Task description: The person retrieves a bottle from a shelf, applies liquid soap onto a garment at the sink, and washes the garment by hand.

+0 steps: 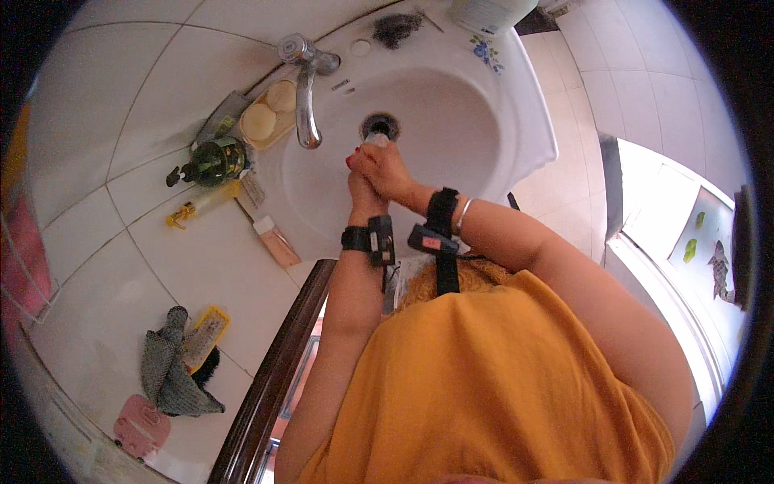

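Over the white ceramic washbasin [447,115], my two hands are pressed together. My right hand [387,172] lies folded across my left hand [364,187] and covers most of its fingers. A red-nailed fingertip shows at the left side. Something whitish [378,140] shows at the front of the hands, beside the dark drain [381,124]; whether it is foam or an object held there is unclear. To the left, the chrome faucet [307,103] has its spout pointing down, apart from my hands. No water stream is visible from it.
Left of the basin are a soap dish [266,115] with two round pale pieces, a green pump bottle [217,161], a yellow-topped bottle [202,204] and a white-capped tube [277,242]. A large white container [493,15] stands at the back right. Grey mesh cloth [175,369] hangs lower left.
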Motion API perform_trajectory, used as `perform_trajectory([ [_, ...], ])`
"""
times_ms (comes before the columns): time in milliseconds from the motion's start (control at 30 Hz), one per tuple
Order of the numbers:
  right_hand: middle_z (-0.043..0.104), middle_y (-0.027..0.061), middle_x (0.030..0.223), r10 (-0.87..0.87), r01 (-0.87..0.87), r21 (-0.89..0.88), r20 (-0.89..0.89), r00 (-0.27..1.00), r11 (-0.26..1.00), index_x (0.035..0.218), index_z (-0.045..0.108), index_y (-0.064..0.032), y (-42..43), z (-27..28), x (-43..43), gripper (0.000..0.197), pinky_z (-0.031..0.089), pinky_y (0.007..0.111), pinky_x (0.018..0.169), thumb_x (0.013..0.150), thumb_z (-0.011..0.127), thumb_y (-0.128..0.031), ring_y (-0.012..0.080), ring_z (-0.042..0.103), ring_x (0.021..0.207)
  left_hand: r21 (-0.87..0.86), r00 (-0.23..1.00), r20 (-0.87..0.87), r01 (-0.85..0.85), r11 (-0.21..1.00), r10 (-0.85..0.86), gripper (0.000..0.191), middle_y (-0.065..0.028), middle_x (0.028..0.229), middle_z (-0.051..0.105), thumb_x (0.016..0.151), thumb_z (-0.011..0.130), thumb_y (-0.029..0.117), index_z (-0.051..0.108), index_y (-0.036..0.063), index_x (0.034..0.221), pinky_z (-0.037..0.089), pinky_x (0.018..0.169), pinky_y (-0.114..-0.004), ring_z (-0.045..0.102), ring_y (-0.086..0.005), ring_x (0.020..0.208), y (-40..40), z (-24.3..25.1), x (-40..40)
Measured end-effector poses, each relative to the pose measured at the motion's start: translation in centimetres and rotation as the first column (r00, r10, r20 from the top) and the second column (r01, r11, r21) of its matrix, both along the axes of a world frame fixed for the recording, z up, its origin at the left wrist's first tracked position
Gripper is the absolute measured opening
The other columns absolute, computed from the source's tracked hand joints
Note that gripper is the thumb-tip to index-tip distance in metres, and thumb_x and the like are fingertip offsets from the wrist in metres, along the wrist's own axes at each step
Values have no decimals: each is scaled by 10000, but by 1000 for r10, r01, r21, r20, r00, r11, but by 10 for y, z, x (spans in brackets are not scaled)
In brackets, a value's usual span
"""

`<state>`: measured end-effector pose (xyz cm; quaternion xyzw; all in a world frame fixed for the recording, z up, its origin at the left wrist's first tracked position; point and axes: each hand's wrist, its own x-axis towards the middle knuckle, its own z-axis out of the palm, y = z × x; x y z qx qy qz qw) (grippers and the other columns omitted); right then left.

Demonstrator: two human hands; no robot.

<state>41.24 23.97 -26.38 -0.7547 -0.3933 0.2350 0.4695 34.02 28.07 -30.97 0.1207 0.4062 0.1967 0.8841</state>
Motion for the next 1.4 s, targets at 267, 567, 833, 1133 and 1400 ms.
perform_trajectory([
  [267,579,98,958,-201,143,-201,-979,-15,969,973,520,-47,-14,5,79,253,453,351,741,844,447,-252,231,560,855,72,920,-355,201,977,-164,430,-78,998,534,812,465,441,439,83,1050,467,662,-318,547,-208,829,10,78,10],
  [567,596,88,864,16,-36,4,-945,326,999,914,562,-9,-17,9,103,155,471,284,704,783,546,-91,166,572,785,191,577,-568,786,588,-587,407,-43,952,522,801,565,278,415,56,1107,437,603,-258,511,-141,801,12,85,-9],
  [833,562,105,668,110,-125,360,61,992,925,768,567,-11,-19,15,40,149,457,345,589,751,566,-159,251,552,599,-54,992,40,-115,992,117,279,-74,1005,529,845,465,250,481,38,1027,418,809,-301,515,-202,911,6,46,6],
  [1133,531,192,717,-117,92,-109,-256,960,990,682,522,8,4,14,37,231,408,410,620,738,554,-214,344,517,685,62,984,-168,-41,997,51,408,-68,1058,482,853,402,382,416,54,1095,410,750,-312,480,-215,938,-23,59,30],
  [1400,564,180,733,-231,124,-275,-400,887,953,736,576,-8,-1,7,36,246,430,380,634,715,582,-253,304,544,662,21,985,-168,-39,999,42,409,-76,1069,492,858,415,364,402,39,1107,442,766,-349,496,-212,966,-24,53,28],
])
